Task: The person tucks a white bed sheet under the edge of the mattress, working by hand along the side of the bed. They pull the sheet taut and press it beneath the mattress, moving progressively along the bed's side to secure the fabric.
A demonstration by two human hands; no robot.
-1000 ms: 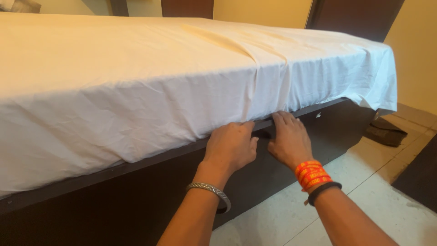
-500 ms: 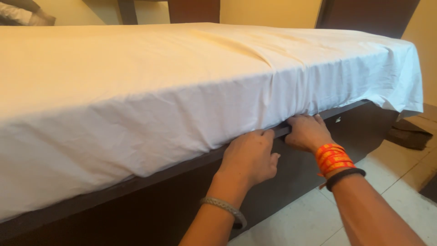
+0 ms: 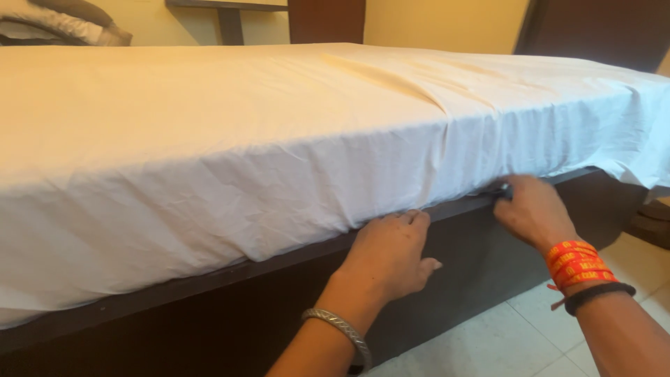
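**Both hands at the lower edge of the bed sheet**

A white sheet (image 3: 279, 139) covers the mattress and hangs down its near side, wrinkled, with its lower edge meeting the dark wooden bed frame (image 3: 209, 307) along a line that rises from lower left to upper right. A long fold runs across the top of the sheet toward the far right corner, where the cloth drapes loose over the end of the bed.

The left hand (image 3: 391, 255) lies palm-down against the frame, its fingers (image 3: 408, 218) close together and their tips pushed up under the sheet's hem, at the seam between mattress and frame. The thumb sticks out to the right, free. A twisted metal bangle (image 3: 338, 331) sits on that wrist.

The right hand (image 3: 534, 209) is farther right along the same seam, apart from the left. Its fingers are curled in at the hem; this part is blurred, and whether they pinch the cloth or only press on it cannot be told. On the right wrist sit orange patterned bands (image 3: 579, 262) and, just behind them, a black band (image 3: 599, 294).

Below the frame at right shows a pale tiled floor (image 3: 488, 345). Beyond the bed stands a yellow wall (image 3: 440, 21), with dark wooden panels on either side of it.
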